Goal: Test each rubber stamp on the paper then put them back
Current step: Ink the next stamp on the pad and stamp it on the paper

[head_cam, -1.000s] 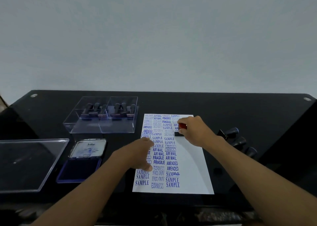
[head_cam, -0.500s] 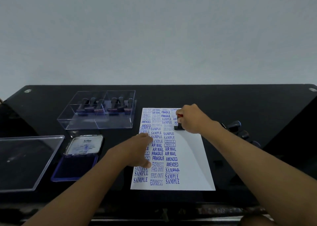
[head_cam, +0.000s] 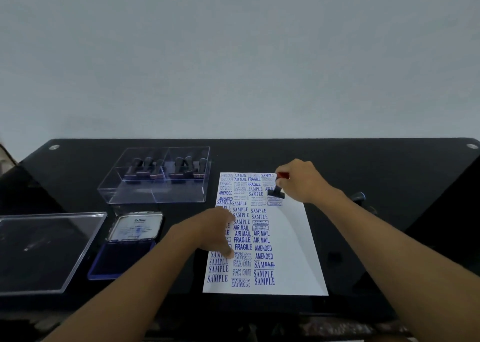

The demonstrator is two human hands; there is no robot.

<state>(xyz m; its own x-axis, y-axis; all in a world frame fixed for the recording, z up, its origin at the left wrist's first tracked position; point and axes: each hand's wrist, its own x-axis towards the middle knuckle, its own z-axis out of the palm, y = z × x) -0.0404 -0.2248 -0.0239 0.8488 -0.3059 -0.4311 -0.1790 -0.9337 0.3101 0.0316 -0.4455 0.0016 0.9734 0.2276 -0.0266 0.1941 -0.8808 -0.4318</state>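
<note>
A white paper (head_cam: 293, 250) covered in blue stamp prints lies on the black table. My right hand (head_cam: 302, 180) grips a rubber stamp (head_cam: 276, 192) with a red-topped handle, its black base lifted a little over the paper's upper right part, just above two small boxed prints. My left hand (head_cam: 215, 234) rests flat on the paper's left edge, fingers spread. A clear plastic box (head_cam: 158, 185) at the back left holds several dark stamps. An open blue ink pad (head_cam: 122, 260) with its lid up lies left of the paper.
A clear plastic lid (head_cam: 44, 250) lies flat at the far left. Dark stamp handles (head_cam: 359, 197) lie on the table right of my right forearm. The table's front edge runs just below the paper.
My right hand has raised the stamp off the paper, leaving fresh small boxed prints beneath it. My left hand has stayed on the sheet. The view shifted slightly.
</note>
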